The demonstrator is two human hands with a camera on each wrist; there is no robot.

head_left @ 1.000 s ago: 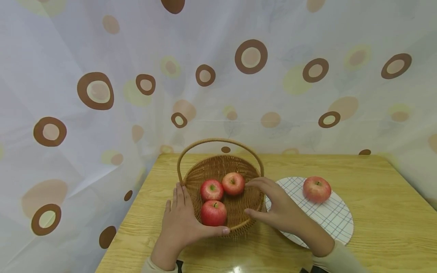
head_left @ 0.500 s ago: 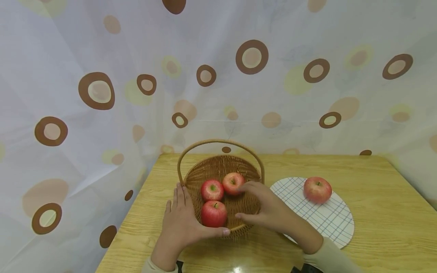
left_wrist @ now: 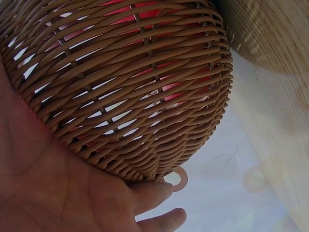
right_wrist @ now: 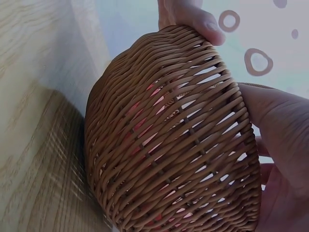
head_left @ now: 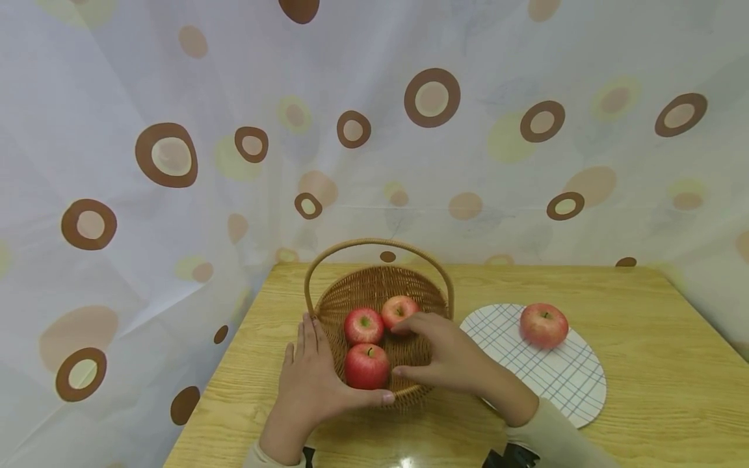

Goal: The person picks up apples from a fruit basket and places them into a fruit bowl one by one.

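A brown wicker basket (head_left: 374, 286) with a tall arched handle stands on the table, holding three red apples. Two lie side by side, the left one (head_left: 364, 326) redder than the right one (head_left: 399, 309); a third apple (head_left: 367, 367) sits in front. My left hand (head_left: 313, 383) rests against the basket's left side, fingers straight and thumb along the front rim. The left wrist view has its palm (left_wrist: 63, 179) against the weave. My right hand (head_left: 453, 357) reaches over the right rim, thumb and fingers apart, fingertips overlapping the right apple's lower edge.
To the right of the basket lies a flat, round white mat (head_left: 562, 390) with blue check lines, bearing another apple (head_left: 544, 325). The wooden table (head_left: 661, 364) ends at the back against a spotted white curtain (head_left: 374, 169).
My right hand has moved left, from the basket's right rim further in over the basket, up to the right apple. The left hand, the basket and the apples have stayed put.
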